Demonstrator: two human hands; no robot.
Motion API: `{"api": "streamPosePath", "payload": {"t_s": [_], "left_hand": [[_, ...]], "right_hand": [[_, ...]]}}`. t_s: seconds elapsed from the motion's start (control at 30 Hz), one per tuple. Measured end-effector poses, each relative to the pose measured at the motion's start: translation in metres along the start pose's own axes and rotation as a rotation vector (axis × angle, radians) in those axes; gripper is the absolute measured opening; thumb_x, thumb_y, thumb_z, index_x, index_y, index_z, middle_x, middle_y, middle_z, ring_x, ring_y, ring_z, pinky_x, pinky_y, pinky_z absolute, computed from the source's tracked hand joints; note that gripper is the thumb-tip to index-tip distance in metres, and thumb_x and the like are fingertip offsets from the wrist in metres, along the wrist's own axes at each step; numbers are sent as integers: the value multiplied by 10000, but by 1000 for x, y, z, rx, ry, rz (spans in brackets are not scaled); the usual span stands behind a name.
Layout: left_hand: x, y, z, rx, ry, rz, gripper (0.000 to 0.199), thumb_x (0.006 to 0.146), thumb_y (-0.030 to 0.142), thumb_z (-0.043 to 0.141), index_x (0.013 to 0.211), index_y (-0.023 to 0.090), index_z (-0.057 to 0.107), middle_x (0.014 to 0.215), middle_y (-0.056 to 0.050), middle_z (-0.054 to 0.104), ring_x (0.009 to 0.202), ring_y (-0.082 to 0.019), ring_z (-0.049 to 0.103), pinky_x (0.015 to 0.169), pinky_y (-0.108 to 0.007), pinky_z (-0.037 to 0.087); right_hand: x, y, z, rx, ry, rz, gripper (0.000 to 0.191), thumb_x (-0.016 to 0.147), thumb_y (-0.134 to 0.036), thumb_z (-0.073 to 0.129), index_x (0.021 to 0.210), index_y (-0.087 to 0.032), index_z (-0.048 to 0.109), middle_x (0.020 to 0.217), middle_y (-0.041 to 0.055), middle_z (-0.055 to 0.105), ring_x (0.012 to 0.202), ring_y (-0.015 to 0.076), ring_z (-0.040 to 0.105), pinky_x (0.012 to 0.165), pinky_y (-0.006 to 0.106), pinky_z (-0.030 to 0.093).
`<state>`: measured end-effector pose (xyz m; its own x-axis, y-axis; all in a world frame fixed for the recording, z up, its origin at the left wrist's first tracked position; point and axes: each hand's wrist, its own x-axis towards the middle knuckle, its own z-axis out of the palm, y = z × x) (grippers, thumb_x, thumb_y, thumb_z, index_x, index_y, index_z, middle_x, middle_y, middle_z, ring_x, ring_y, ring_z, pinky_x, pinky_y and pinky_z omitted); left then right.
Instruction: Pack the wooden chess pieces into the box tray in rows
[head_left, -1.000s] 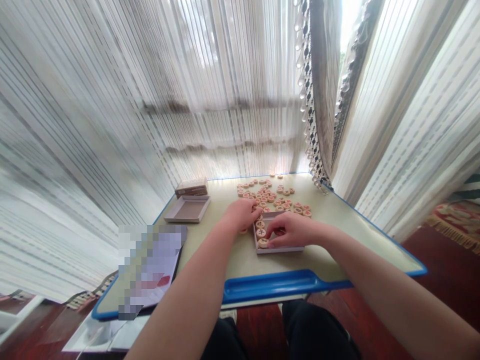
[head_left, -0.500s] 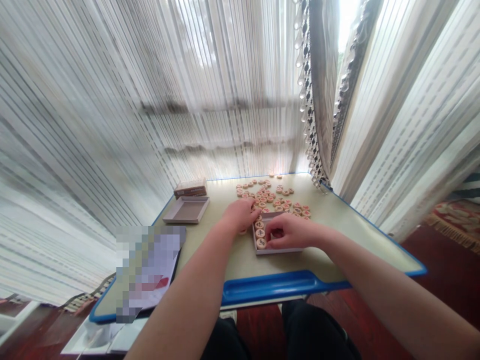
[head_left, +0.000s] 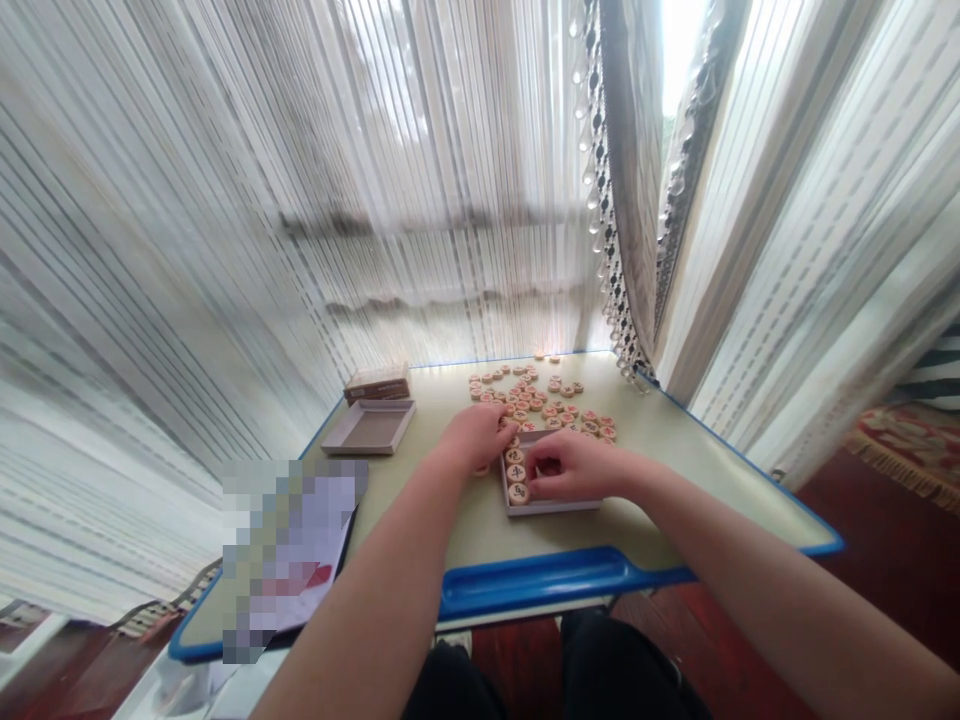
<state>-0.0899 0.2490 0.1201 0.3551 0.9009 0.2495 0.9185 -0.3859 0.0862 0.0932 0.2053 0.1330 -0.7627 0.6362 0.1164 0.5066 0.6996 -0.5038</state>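
Sheer white striped curtains admit daylight behind the blue-edged, pale green table; dark red wooden floor lies below.

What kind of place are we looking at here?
Probably a room in a home, beside a window: sheer striped curtains hang behind a small pale-green table with a blue rim, and a fringed, red patterned rug lies on dark reddish flooring.

Hands reach around a shallow box.
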Motion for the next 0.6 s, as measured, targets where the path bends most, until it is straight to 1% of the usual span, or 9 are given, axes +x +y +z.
{"api": "streamPosePath", "payload": {"t_s": [0.1, 0.17, 0.3, 0.47, 0.6], "left_hand": [[0, 1, 0, -9, 2, 8, 378, 813, 465, 367, 993, 216, 586, 978, -65, 634, 880, -206, 575, 732, -284, 434], [-1, 1, -1, -15, 1, 2, 369, 814, 458, 373, 999, 217, 584, 984, -63, 636, 882, -203, 577, 731, -282, 437], [-2, 2, -4, -33, -4, -23, 348, 821, 423, 377, 1010, 212, 579, 999, -64, 638, 894, -197, 581, 740, -276, 442], [-1, 2, -3, -43, 16, -22, 338, 854, 358, 311, 995, 215, 582, 1005, -59, 640, 915, -190, 579, 779, -283, 434], [0, 3, -3, -37, 5, -42, 334, 860, 333, 300, 1004, 219, 579, 1025, -51, 637, 926, -180, 576, 791, -270, 427]], "right_hand": [[2, 6, 1, -130, 89, 12, 147, 702, -209, 523, 747, -175, 658, 613, -9, 574, 562, 99, 460, 551, 212, 327], [3, 10, 2, -203, 123, 6, 155, 687, -178, 516, 724, -179, 667, 633, 3, 600, 586, 112, 480, 578, 220, 335], [5, 13, 4, -219, 110, -48, 170, 689, -176, 519, 740, -185, 680, 680, 19, 633, 629, 127, 512, 610, 225, 352], [4, 10, 6, -233, 112, -119, 169, 694, -170, 523, 734, -186, 686, 648, 16, 627, 623, 125, 509, 615, 224, 360], [4, 9, 7, -239, 115, -178, 180, 708, -164, 507, 712, -191, 685, 647, 13, 635, 616, 118, 507, 619, 221, 366]]}}
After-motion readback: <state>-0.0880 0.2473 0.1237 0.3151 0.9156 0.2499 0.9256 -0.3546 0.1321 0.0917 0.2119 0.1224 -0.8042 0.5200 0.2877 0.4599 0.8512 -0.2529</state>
